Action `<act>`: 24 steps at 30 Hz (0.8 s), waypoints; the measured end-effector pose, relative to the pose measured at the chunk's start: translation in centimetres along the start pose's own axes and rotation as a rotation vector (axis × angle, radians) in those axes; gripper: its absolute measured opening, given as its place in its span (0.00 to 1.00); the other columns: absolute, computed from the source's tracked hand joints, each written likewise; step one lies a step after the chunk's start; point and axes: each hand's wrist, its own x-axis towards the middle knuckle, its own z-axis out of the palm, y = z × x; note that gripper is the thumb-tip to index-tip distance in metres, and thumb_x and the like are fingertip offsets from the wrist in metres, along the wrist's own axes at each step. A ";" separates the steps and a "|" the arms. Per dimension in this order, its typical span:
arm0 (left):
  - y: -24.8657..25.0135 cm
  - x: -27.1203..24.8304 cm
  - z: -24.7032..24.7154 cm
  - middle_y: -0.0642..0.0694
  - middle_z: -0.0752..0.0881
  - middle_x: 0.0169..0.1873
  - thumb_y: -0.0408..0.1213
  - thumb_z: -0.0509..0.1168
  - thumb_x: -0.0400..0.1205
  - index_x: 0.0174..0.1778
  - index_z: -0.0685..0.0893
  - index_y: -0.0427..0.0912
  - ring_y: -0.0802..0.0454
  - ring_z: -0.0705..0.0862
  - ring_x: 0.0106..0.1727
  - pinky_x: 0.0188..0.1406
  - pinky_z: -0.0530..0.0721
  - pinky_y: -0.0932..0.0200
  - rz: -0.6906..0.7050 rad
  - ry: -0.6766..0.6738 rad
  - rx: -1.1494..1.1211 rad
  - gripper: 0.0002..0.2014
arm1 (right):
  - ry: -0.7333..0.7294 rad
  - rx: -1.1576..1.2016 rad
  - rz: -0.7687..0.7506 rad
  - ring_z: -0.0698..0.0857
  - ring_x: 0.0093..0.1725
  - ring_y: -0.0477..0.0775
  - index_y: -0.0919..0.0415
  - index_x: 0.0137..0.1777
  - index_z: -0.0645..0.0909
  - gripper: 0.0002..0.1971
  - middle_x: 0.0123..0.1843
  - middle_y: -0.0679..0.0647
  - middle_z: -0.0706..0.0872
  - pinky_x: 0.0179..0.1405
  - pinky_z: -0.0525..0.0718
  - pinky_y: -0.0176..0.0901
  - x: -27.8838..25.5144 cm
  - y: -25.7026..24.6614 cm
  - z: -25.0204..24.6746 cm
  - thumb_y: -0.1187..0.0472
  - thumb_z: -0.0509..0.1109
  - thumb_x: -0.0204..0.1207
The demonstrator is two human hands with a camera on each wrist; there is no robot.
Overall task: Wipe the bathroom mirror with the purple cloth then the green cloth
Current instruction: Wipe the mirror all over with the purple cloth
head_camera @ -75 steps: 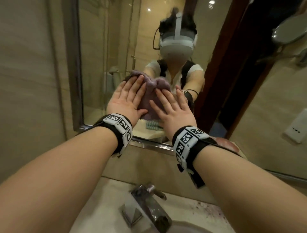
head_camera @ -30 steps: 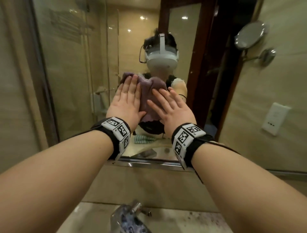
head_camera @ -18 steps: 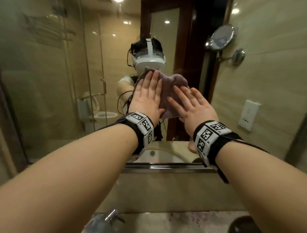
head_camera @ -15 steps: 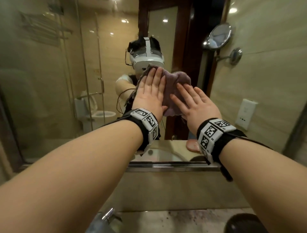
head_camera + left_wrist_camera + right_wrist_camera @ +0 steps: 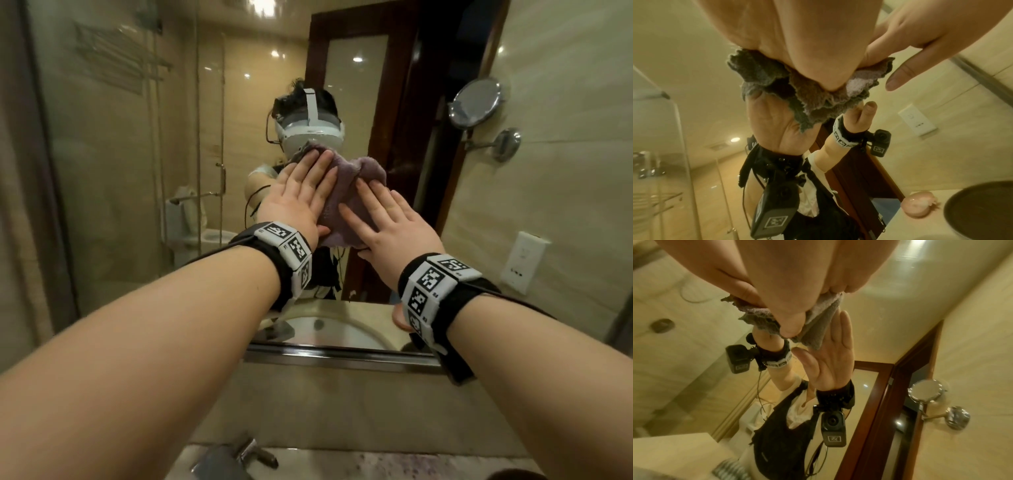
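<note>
Tap point(image 5: 239, 457) and table point(image 5: 394, 462) lie nearest me, below the lower rim of the bathroom mirror point(image 5: 137, 171), and my two forearms reach over them toward the glass. Against the mirror, above that rim, my left hand point(image 5: 298, 202) and right hand point(image 5: 390, 229) lie side by side with fingers straight and flat, both pressing the purple cloth point(image 5: 342, 192) onto the glass, the cloth bunched between and under my fingers. Right of the mirror, on the tiled wall, hang a round shaving mirror point(image 5: 474, 102) and, lower, a white socket plate point(image 5: 524, 262).
</note>
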 end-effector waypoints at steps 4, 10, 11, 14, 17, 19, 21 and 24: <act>-4.3 -1.2 1.1 0.40 0.25 0.77 0.60 0.45 0.84 0.76 0.24 0.38 0.44 0.27 0.79 0.77 0.30 0.50 -0.065 -0.044 0.000 0.43 | 0.051 -0.001 -0.042 0.34 0.81 0.61 0.50 0.82 0.34 0.33 0.82 0.62 0.31 0.74 0.27 0.51 2.6 -3.3 -1.9 0.48 0.50 0.85; -11.1 -3.4 2.2 0.40 0.26 0.78 0.62 0.43 0.83 0.77 0.25 0.37 0.44 0.28 0.79 0.76 0.27 0.46 -0.188 -0.119 0.117 0.43 | 0.102 -0.008 -0.091 0.34 0.81 0.62 0.50 0.82 0.34 0.33 0.82 0.63 0.31 0.75 0.27 0.54 6.9 -9.2 -4.9 0.48 0.49 0.85; -12.1 -3.7 2.3 0.39 0.26 0.78 0.63 0.43 0.83 0.77 0.25 0.37 0.44 0.28 0.79 0.75 0.27 0.45 -0.214 -0.137 0.130 0.44 | 0.105 -0.003 -0.092 0.34 0.81 0.62 0.51 0.82 0.34 0.33 0.82 0.63 0.31 0.75 0.27 0.55 7.7 -10.2 -5.4 0.47 0.49 0.85; -15.2 -4.3 2.7 0.38 0.27 0.78 0.63 0.43 0.83 0.77 0.26 0.35 0.42 0.28 0.79 0.75 0.28 0.44 -0.272 -0.181 0.173 0.45 | 0.098 -0.010 -0.101 0.32 0.81 0.63 0.52 0.82 0.32 0.36 0.81 0.64 0.29 0.76 0.28 0.56 9.7 -13.0 -6.9 0.47 0.51 0.83; -17.7 -5.1 3.3 0.36 0.28 0.78 0.64 0.44 0.83 0.78 0.27 0.34 0.41 0.29 0.79 0.75 0.27 0.44 -0.341 -0.218 0.191 0.45 | 0.099 -0.012 -0.119 0.32 0.81 0.63 0.52 0.82 0.33 0.36 0.81 0.64 0.29 0.76 0.28 0.56 11.2 -15.6 -8.5 0.46 0.51 0.84; -19.3 -5.6 3.8 0.34 0.29 0.78 0.64 0.44 0.82 0.78 0.28 0.33 0.40 0.30 0.80 0.75 0.27 0.43 -0.397 -0.250 0.208 0.46 | 0.103 -0.027 -0.137 0.32 0.81 0.63 0.52 0.82 0.33 0.36 0.81 0.64 0.29 0.75 0.28 0.57 12.3 -17.1 -9.5 0.45 0.51 0.83; -20.8 -6.2 4.2 0.34 0.31 0.78 0.64 0.43 0.82 0.78 0.30 0.31 0.39 0.31 0.80 0.75 0.28 0.43 -0.444 -0.280 0.224 0.46 | 0.109 -0.022 -0.148 0.32 0.81 0.63 0.51 0.82 0.34 0.35 0.81 0.63 0.29 0.75 0.28 0.57 13.5 -18.7 -10.6 0.44 0.49 0.83; -22.8 -6.9 4.7 0.34 0.33 0.79 0.64 0.43 0.83 0.78 0.31 0.29 0.39 0.31 0.80 0.76 0.29 0.43 -0.481 -0.296 0.267 0.46 | 0.122 0.012 -0.158 0.32 0.81 0.62 0.51 0.82 0.35 0.33 0.82 0.62 0.30 0.75 0.27 0.57 14.9 -21.0 -12.0 0.44 0.46 0.83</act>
